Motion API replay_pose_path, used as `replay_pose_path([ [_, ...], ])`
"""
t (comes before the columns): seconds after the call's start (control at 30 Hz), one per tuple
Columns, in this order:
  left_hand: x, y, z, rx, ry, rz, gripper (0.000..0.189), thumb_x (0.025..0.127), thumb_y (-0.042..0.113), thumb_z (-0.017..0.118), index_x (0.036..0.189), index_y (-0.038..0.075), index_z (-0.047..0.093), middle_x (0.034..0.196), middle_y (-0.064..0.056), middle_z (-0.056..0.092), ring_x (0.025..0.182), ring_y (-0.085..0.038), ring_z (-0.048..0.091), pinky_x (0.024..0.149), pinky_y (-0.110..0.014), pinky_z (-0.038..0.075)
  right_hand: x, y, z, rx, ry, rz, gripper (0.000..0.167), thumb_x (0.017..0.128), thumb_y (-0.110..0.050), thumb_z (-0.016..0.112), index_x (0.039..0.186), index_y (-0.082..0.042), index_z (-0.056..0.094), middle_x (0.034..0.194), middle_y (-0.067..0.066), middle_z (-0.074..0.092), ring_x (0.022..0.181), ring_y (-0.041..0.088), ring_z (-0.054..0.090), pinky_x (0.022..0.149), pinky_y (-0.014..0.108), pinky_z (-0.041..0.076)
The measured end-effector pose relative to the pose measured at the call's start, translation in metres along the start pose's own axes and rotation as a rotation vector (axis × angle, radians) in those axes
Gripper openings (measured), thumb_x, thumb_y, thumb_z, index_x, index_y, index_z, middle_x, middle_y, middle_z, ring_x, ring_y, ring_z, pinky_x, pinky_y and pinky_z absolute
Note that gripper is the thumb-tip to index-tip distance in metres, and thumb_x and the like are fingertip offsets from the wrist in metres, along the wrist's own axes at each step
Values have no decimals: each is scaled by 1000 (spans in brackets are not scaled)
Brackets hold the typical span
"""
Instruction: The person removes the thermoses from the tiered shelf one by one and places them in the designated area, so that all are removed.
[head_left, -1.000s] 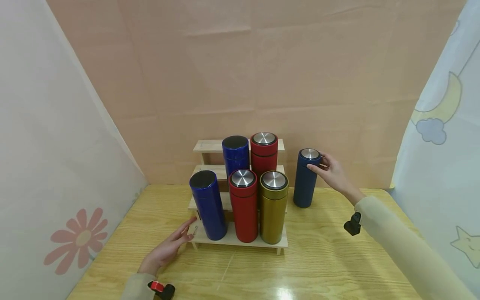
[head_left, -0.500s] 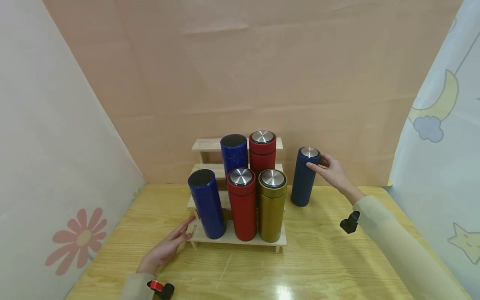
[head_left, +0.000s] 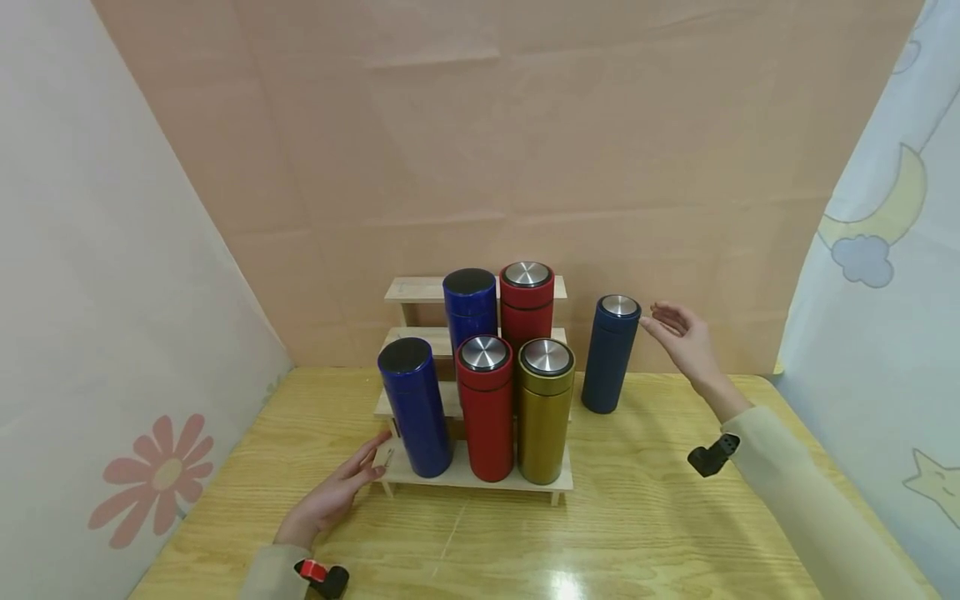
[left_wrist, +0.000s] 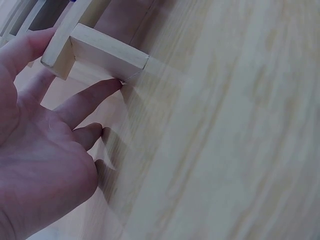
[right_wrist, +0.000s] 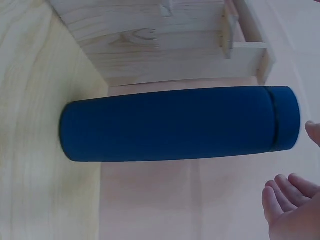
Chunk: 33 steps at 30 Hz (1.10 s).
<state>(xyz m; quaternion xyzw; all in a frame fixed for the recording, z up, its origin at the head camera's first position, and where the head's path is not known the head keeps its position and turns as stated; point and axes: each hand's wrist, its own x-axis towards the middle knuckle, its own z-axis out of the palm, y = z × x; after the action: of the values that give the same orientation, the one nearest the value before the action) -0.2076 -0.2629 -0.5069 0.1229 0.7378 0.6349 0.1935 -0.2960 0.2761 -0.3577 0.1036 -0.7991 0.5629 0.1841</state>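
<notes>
A dark blue thermos bottle with a silver lid stands upright on the table, right of a stepped wooden shelf. My right hand is just right of its lid, apart from it, with fingers loosely bent and holding nothing. The right wrist view also shows a gap between this blue thermos and the fingertips. At the shelf's front left corner rests my left hand. In the left wrist view its extended fingers touch the lowest board and its leg.
On the shelf stand two glossy blue thermoses, two red ones and a gold one. Behind the wooden table hangs a peach cloth; pale patterned cloths flank both sides.
My right hand has let go of the dark blue thermos and drawn slightly to the right. The thermos stays standing where it was. My left hand has kept its place at the shelf.
</notes>
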Motion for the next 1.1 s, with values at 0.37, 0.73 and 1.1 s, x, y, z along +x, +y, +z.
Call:
replay_pose_path([
  [0.37, -1, 2, -1, -1, 4, -14, 61, 105, 19, 43, 157, 18, 11, 158, -16, -14, 140, -39, -20, 97, -74, -10, -1, -18, -4, -37, -14, -42, 60, 96, -23, 62, 142, 8, 38, 143, 28, 40, 133, 40, 36, 109, 44, 30],
  [0.73, -1, 2, -1, -4, -6, -12, 61, 105, 20, 43, 157, 20, 12, 158, -15, -15, 140, -39, -21, 96, -75, -11, -3, -44, 12, -11, -71, -135, 53, 95, -15, 63, 140, 6, 43, 141, 23, 45, 132, 35, 40, 107, 38, 33],
  [1.1, -1, 1, 0, -16, -1, -11, 62, 104, 19, 44, 157, 19, 12, 159, -14, -13, 141, -38, -20, 97, -75, -11, -6, -71, 35, -12, -183, -195, 51, 94, -9, 63, 141, 2, 45, 141, 18, 48, 131, 34, 41, 107, 47, 31],
])
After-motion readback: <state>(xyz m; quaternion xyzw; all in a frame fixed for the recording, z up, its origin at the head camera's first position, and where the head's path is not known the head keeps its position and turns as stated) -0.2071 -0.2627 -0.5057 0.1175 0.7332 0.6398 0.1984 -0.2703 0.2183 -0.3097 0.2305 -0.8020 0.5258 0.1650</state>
